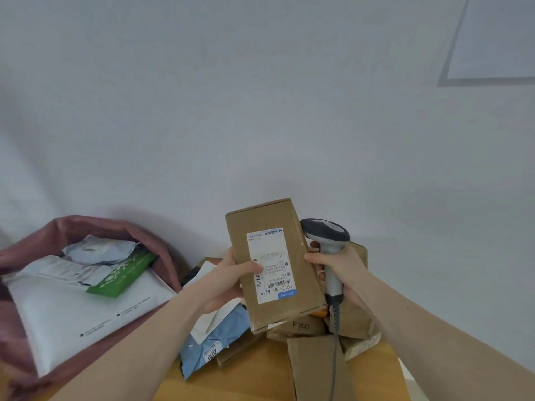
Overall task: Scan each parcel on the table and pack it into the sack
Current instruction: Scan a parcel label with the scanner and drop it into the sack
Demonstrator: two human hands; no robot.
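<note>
Wooden table (pixel 260 380) heaped with parcels (pixel 315 363) stands against a white wall (pixel 260 96).

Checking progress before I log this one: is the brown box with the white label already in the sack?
No, the brown box is held up over the table between the left hand and right hand.
</note>
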